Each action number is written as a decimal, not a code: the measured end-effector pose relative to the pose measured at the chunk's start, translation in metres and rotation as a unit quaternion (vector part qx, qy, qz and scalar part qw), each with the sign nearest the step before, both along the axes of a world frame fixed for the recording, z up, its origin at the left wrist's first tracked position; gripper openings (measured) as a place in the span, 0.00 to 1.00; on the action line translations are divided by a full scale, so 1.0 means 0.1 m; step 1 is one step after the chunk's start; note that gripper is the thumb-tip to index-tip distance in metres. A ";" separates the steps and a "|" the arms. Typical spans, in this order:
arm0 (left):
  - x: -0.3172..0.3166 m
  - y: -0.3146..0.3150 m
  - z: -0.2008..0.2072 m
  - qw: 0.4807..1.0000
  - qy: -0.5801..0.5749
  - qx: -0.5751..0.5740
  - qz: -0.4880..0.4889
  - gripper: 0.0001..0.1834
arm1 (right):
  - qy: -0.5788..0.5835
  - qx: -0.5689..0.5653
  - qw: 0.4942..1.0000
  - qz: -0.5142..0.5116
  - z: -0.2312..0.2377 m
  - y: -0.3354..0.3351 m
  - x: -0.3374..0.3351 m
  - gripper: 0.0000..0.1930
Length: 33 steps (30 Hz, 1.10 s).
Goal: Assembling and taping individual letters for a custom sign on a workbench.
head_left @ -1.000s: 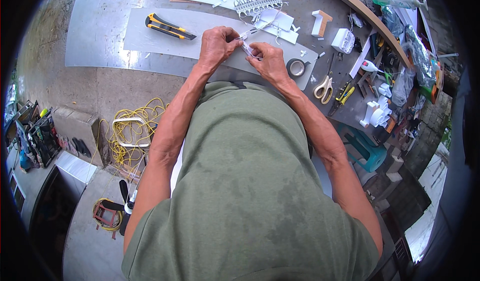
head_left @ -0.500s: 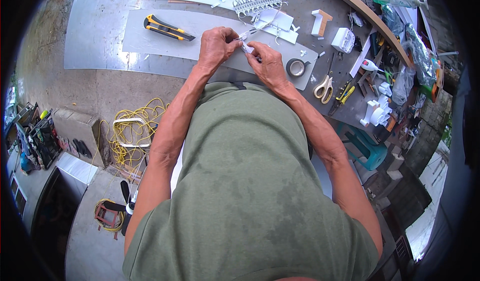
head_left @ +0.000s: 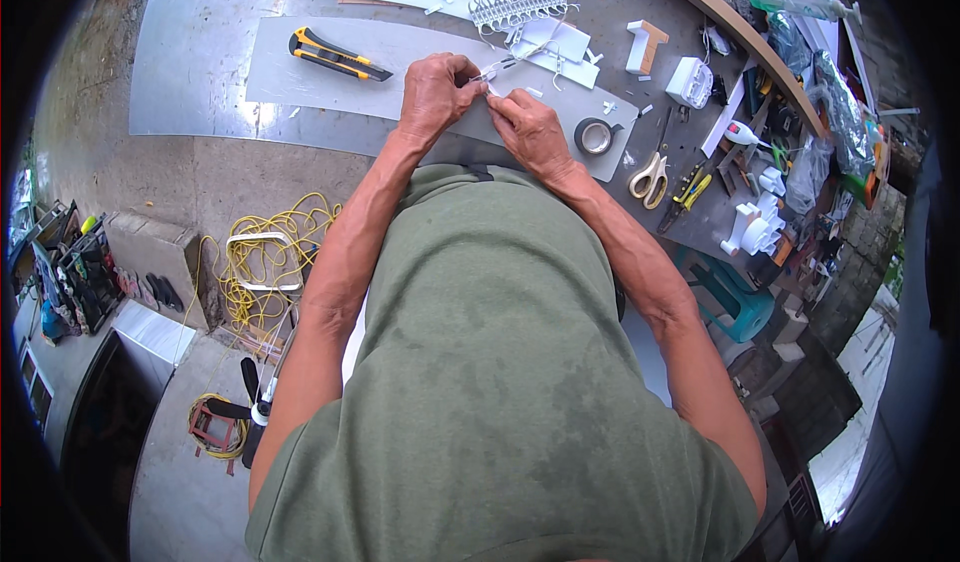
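Note:
My left hand [head_left: 436,97] and my right hand [head_left: 530,134] meet fingertip to fingertip above a grey sheet [head_left: 330,46]. Both are pinched on a small white piece with thin wires [head_left: 489,72], mostly covered by the fingers, so its exact kind is unclear. Just past the right knuckles lies a small white scrap [head_left: 534,92]. Beyond the fingers, a string of small white light modules with looped wires [head_left: 520,7] rests near white strips [head_left: 555,40]. A yellow-and-black utility knife [head_left: 338,54] lies left of my left hand, and a roll of dark tape [head_left: 594,137] sits right of my right hand.
On the right side of the table are scissors [head_left: 650,177], yellow-handled pliers [head_left: 690,190], a white T-shaped block [head_left: 645,47], a white adapter-like block [head_left: 690,82] and a glue bottle [head_left: 742,133]. A wooden edge strip [head_left: 735,22] borders that side. Yellow cord [head_left: 265,272] lies at lower left.
My right hand has shifted slightly left, its fingers drawn closer to the left fingertips. The white scrap beyond its knuckles now shows. My left hand has barely moved.

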<state>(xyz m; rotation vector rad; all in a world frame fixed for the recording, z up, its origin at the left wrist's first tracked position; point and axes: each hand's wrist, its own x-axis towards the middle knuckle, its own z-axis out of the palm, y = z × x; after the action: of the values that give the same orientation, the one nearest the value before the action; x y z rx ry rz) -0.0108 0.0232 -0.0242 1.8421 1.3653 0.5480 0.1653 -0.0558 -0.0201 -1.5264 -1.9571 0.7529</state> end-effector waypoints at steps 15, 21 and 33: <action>0.05 0.16 0.15 0.996 0.020 -0.081 -0.043 0.11 | 0.095 -0.056 0.990 -0.090 0.11 0.02 0.17 0.10; 0.00 0.23 0.16 0.992 0.036 -0.106 -0.064 0.11 | 0.013 0.002 1.000 -0.007 0.15 -0.02 0.15 0.13; 0.00 0.16 0.12 0.994 0.042 -0.035 -0.099 0.17 | -0.158 0.116 0.975 0.101 0.01 -0.01 0.05 0.13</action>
<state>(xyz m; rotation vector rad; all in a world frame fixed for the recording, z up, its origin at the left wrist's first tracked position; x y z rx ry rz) -0.0105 0.0393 -0.0122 1.9353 1.2230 0.3197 0.1704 -0.0570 -0.0194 -1.3849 -2.3668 0.3549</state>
